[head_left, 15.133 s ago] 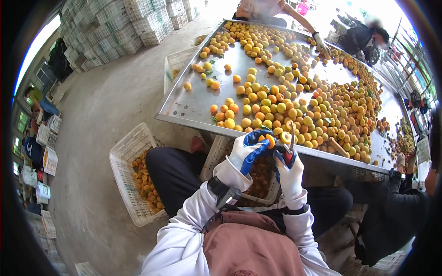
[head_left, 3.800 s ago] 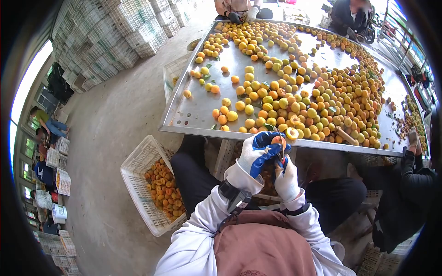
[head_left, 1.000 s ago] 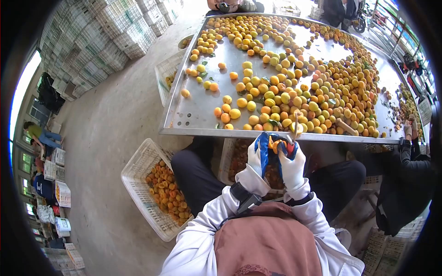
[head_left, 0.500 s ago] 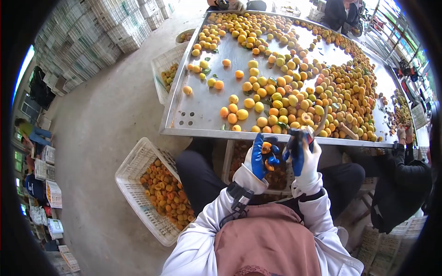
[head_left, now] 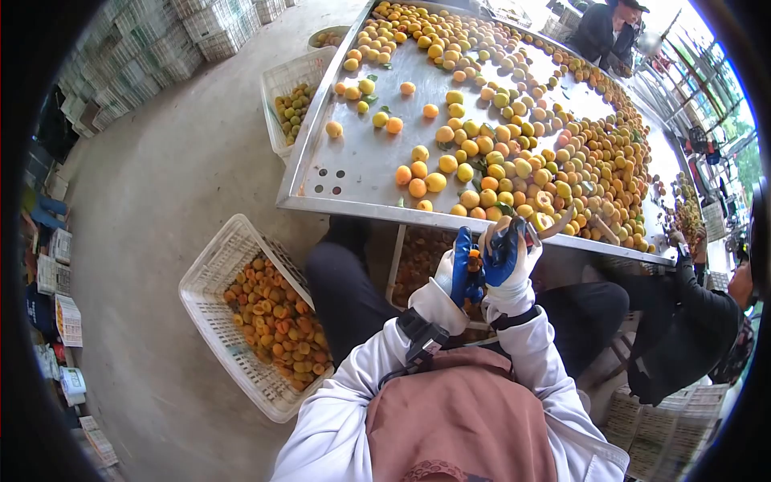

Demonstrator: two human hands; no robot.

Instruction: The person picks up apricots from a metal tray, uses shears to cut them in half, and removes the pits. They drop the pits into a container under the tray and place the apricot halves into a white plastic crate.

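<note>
My left hand (head_left: 461, 271), in a white glove with a blue coated palm, is closed around orange apricot halves (head_left: 475, 259), partly hidden by the fingers. Close beside it, at the table's near edge, my right hand (head_left: 511, 251) wears the same kind of glove. It is closed on a small tool with a curved, pale, wood-like handle (head_left: 556, 223); its working end is hidden. Beyond the hands, whole apricots (head_left: 514, 169) spread across the metal table (head_left: 361, 173). A cut apricot (head_left: 542, 221) lies near the edge, left of the curved handle.
Left of my knees a white crate (head_left: 210, 277) holds apricot halves. Another crate (head_left: 397, 269) stands below my hands. A crate (head_left: 271, 96) of greenish fruit adjoins the table's left side. A co-worker in dark clothes (head_left: 683, 321) sits at right; another person (head_left: 602, 36) is across the table.
My hands have drawn closer together, the right one shifting left and turning its blue palm into view. The curved handle is tilted lower. The whole view has shifted slightly.
</note>
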